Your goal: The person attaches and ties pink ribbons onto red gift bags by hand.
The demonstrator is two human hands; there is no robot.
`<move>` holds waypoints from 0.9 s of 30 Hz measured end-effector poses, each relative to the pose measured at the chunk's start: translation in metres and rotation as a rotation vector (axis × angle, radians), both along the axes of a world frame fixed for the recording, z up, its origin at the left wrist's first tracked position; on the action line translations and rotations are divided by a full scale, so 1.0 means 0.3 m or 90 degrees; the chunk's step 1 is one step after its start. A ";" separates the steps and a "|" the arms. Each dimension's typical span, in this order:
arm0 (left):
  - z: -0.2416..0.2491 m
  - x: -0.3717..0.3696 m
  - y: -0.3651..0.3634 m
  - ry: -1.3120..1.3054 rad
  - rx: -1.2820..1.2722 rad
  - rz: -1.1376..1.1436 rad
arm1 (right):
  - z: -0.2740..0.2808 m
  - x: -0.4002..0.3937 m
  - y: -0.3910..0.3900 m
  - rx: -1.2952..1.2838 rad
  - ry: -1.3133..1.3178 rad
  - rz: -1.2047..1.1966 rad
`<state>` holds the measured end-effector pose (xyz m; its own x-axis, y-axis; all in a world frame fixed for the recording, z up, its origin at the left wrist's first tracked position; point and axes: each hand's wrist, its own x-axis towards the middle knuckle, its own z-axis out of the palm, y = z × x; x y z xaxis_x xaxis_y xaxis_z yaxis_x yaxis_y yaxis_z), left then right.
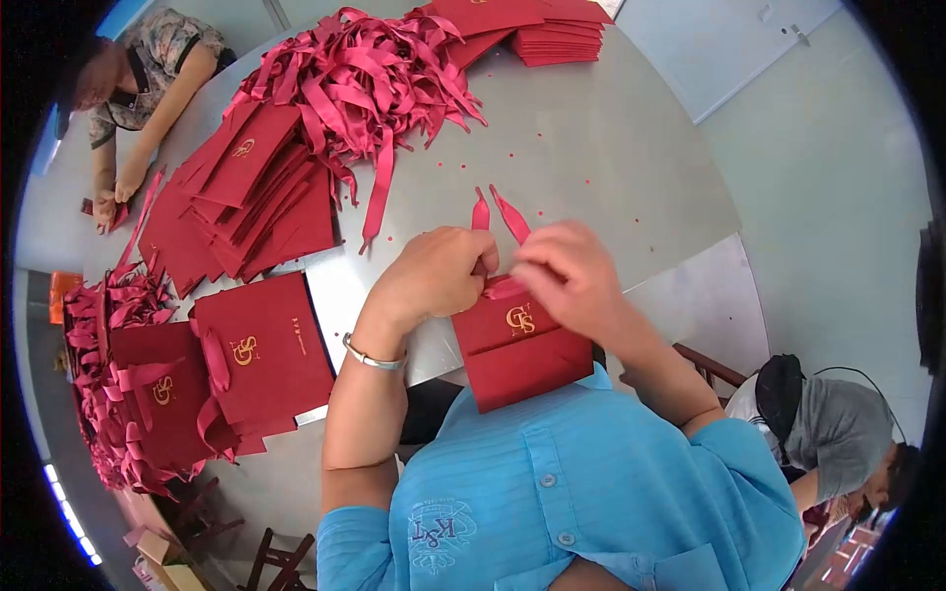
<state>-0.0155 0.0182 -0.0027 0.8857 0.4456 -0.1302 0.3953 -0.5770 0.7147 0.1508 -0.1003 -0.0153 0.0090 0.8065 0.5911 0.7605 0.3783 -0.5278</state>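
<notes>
A dark red paper bag (527,360) with a gold emblem lies at the table's edge, against my shirt. Pink ribbon (506,288) crosses its top edge, and two ribbon ends stick out beyond my hands. My left hand (443,268), with a silver bracelet at the wrist, is closed in a pinch on the ribbon at the bag's upper left. On the other side, my right hand (572,271) is slightly blurred, its fingers curled together at the ribbon by the bag's upper right. The exact grip of both hands is partly hidden by the fingers.
A heap of pink ribbons (370,84) lies at the back. Stacked red bags (246,197) sit to its left, more (557,41) at the far edge. Bags with ribbon handles (266,350) are at my left. One person (163,74) works across the table; another (838,424) is at right.
</notes>
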 end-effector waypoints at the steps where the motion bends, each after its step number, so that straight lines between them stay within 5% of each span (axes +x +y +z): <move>1: -0.005 0.002 -0.002 -0.004 0.000 -0.002 | 0.016 0.030 -0.006 0.000 -0.004 -0.002; 4: -0.007 0.005 -0.012 -0.036 0.052 -0.016 | 0.042 0.106 -0.020 -0.191 0.144 -0.120; 6: 0.006 0.018 -0.024 -0.019 0.052 -0.002 | 0.038 0.138 -0.020 -0.484 0.180 -0.147; 18: -0.013 0.054 -0.059 -0.076 0.012 -0.026 | 0.075 0.132 0.086 -0.592 0.084 -0.022; 27: -0.029 0.059 -0.066 -0.109 -0.003 -0.009 | 0.048 0.087 0.088 -0.567 0.081 -0.145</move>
<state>0.0021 -0.0016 -0.0114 0.9014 0.4325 0.0217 0.2589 -0.5784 0.7736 0.1767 -0.0739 -0.0010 0.2449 0.9336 -0.2615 0.6832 -0.3575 -0.6367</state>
